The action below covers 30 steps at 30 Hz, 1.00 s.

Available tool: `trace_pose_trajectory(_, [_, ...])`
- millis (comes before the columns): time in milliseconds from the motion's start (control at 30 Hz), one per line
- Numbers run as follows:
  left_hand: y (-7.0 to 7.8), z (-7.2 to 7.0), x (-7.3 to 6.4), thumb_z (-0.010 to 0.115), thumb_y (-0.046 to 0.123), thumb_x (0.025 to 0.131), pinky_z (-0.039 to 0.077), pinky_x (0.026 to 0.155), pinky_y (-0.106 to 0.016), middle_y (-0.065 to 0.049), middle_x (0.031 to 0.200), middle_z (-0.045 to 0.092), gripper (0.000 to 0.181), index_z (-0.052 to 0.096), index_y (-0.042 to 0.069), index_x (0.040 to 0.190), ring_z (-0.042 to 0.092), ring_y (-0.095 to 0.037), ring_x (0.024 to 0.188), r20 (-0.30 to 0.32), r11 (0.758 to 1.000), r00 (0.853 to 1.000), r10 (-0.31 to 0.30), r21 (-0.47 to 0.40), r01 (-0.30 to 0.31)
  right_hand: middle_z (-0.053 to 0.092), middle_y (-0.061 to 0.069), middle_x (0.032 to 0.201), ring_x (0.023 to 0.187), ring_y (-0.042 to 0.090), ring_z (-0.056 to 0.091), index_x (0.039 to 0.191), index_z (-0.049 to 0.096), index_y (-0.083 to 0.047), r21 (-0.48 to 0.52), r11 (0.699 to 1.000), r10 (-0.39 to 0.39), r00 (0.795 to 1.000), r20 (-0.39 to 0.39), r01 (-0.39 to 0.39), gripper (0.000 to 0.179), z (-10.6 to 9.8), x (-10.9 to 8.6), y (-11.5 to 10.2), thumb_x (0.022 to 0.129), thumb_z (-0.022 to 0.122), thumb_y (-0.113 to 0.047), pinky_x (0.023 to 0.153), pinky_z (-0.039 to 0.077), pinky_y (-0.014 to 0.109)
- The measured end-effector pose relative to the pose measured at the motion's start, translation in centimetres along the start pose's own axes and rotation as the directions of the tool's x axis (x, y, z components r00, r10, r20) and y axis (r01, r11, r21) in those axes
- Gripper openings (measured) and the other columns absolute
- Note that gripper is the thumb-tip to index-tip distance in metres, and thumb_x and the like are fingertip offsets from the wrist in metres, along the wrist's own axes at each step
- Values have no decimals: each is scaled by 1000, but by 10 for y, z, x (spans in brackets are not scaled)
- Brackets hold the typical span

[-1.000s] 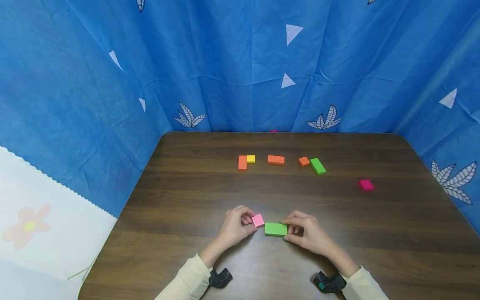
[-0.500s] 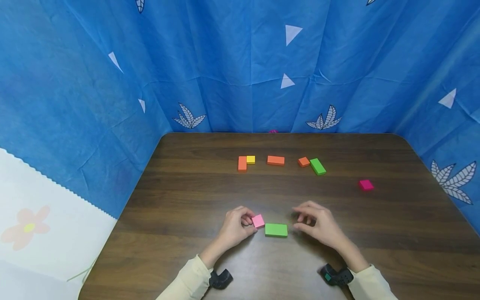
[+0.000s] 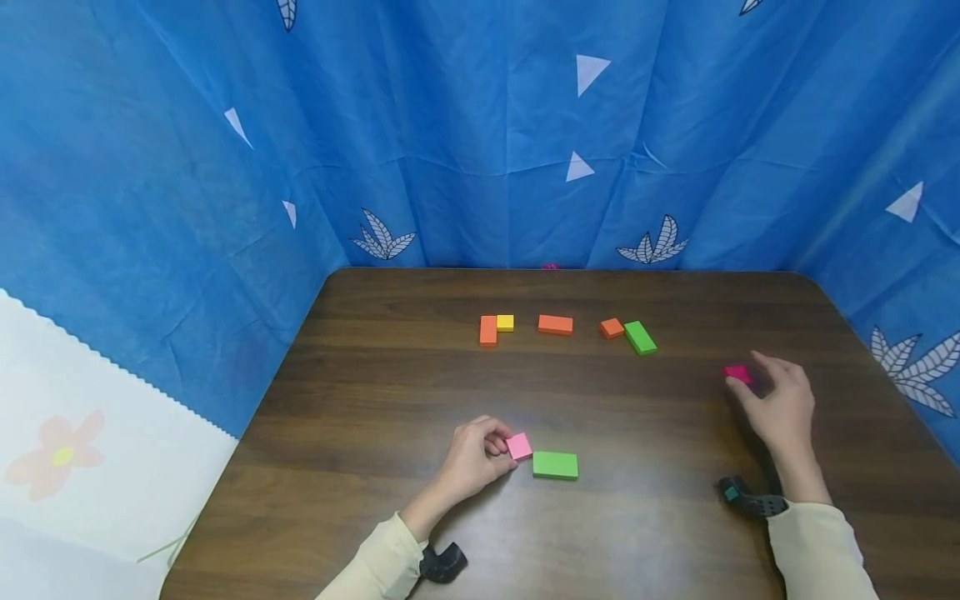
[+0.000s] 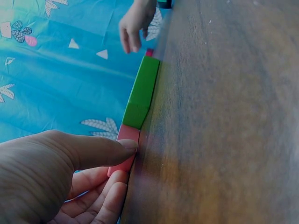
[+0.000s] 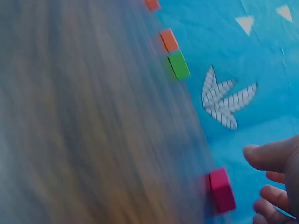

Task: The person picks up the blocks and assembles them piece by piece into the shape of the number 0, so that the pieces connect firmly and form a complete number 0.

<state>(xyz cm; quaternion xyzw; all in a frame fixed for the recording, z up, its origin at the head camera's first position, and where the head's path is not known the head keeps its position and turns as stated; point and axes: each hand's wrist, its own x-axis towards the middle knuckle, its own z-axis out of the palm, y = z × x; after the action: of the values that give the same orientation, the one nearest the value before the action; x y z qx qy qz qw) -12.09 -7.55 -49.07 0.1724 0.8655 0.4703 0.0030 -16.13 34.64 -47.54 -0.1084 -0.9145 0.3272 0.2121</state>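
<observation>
My left hand (image 3: 469, 458) pinches a small pink square block (image 3: 519, 447) between thumb and fingers, low on the table. Just to its right lies a bright green rectangular block (image 3: 556, 465). In the left wrist view the pink block (image 4: 127, 134) lines up with the end of the green block (image 4: 141, 91); whether they touch is hard to tell. Over at the right, my right hand (image 3: 786, 410) reaches around a magenta block (image 3: 737, 372) with thumb and fingers spread. The right wrist view shows a gap between that hand (image 5: 286, 156) and the magenta block (image 5: 223, 193).
Toward the back of the wooden table (image 3: 390, 383) lie an orange block (image 3: 488, 331) beside a yellow one (image 3: 506, 322), another orange block (image 3: 556, 325), and a small orange block (image 3: 612, 328) against a green one (image 3: 641, 337). A blue curtain (image 3: 465, 108) hangs behind.
My right hand has let go of the green block and moved right and away to the magenta block. The left hand keeps its pinch on the pink block.
</observation>
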Motion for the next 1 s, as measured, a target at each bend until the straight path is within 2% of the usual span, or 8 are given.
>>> trace_pose_trajectory(33, [0, 0, 0, 83, -2, 69, 55, 65, -18, -4, 81, 64, 26, 69, 1, 90, 61, -8, 69, 1, 1000, 1000, -3, -1, 3, 42, 34, 135, 121, 53, 42, 140, 45, 6, 0, 1000, 25, 999, 32, -25, 57, -1, 1, 4, 92, 67, -14, 100, 36, 65])
trace_pose_trajectory(167, [1, 0, -1, 83, -2, 69, 55, 65, -19, -4, 80, 64, 25, 69, 1, 90, 61, -9, 69, -6, 1000, 1000, -2, 4, 2, 37, 36, 140, 123, 54, 40, 146, 36, 5, 8, 998, 67, 991, 113, -68, 67, -2, 5, 14, 93, 67, -19, 101, 35, 67])
trace_pose_trajectory(367, [1, 0, 0, 83, -2, 69, 55, 64, -19, -5, 80, 65, 25, 69, 1, 90, 62, -10, 68, -9, 1000, 1000, 7, 10, -7, 33, 36, 145, 125, 55, 39, 150, 29, 4, -17, 997, 77, 983, 169, -75, 74, 2, 6, 19, 92, 68, -22, 101, 34, 69])
trace_pose_trajectory(533, [0, 0, 0, 83, -3, 68, 55, 64, -19, -5, 79, 65, 25, 69, 1, 89, 62, -9, 68, -12, 1000, 1000, 16, 2, -16, 27, 35, 151, 132, 57, 32, 151, 27, 3, -11, 998, 56, 977, 204, -55, 75, 5, 5, 23, 93, 67, -23, 106, 25, 70])
trace_pose_trajectory(600, [0, 1, 0, 83, -4, 68, 55, 64, -18, -5, 79, 65, 26, 69, 1, 89, 62, -9, 68, -13, 1000, 1000, 19, 0, -19, 27, 35, 151, 133, 58, 29, 151, 28, 2, -12, 999, 43, 976, 213, -42, 73, 6, 5, 24, 93, 66, -23, 107, 23, 71])
trace_pose_trajectory(767, [-1, 0, 0, 82, -4, 68, 55, 64, -19, -5, 79, 65, 25, 69, 0, 89, 62, -10, 68, -10, 1000, 1000, 12, -7, -12, 36, 36, 145, 127, 56, 36, 147, 36, 2, -26, 999, 33, 975, 221, -28, 64, 7, 4, 26, 95, 64, -21, 102, 28, 71])
trace_pose_trajectory(933, [0, 0, 0, 82, -4, 68, 55, 64, -19, -5, 79, 65, 25, 69, 0, 89, 62, -9, 69, -5, 1000, 1000, 6, -11, -6, 47, 34, 134, 114, 49, 48, 138, 48, 7, -31, 999, 18, 986, 168, -13, 50, 8, 2, 26, 94, 63, -11, 95, 36, 66])
trace_pose_trajectory(1000, [0, 0, 0, 82, -4, 68, 55, 65, -19, -5, 80, 65, 25, 69, 0, 89, 62, -9, 69, -6, 1000, 1000, 8, -10, -8, 51, 32, 130, 108, 46, 52, 135, 51, 8, -38, 999, 10, 990, 141, -5, 46, 9, 2, 27, 93, 63, -7, 89, 40, 60])
